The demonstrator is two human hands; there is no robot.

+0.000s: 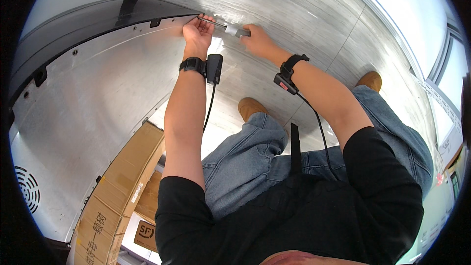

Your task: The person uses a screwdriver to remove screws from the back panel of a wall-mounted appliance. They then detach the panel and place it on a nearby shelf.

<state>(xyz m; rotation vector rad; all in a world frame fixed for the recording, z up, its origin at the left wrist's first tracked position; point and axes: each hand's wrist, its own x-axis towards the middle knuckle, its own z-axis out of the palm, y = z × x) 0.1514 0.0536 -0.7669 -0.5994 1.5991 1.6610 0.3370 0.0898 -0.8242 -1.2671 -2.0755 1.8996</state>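
My right hand (260,42) is closed around the grey handle of a screwdriver (231,30). The thin metal shaft points left and runs across the fingers of my left hand (198,30). Palm up, the left fingers curl at the shaft's tip, by the far corner of a large silver metal panel (113,83). Whatever sits between those fingertips is too small to make out. A dark edge strip (93,44) runs along the panel's far side, with several small holes and clips near it.
Cardboard boxes (115,176) stand at the left beside the panel. Grey wood-look flooring (274,0) stretches ahead, with my brown shoes (251,107) on it. Black devices (214,68) with cables are strapped to both wrists. A white cabinet-like surface (407,14) curves along the right.
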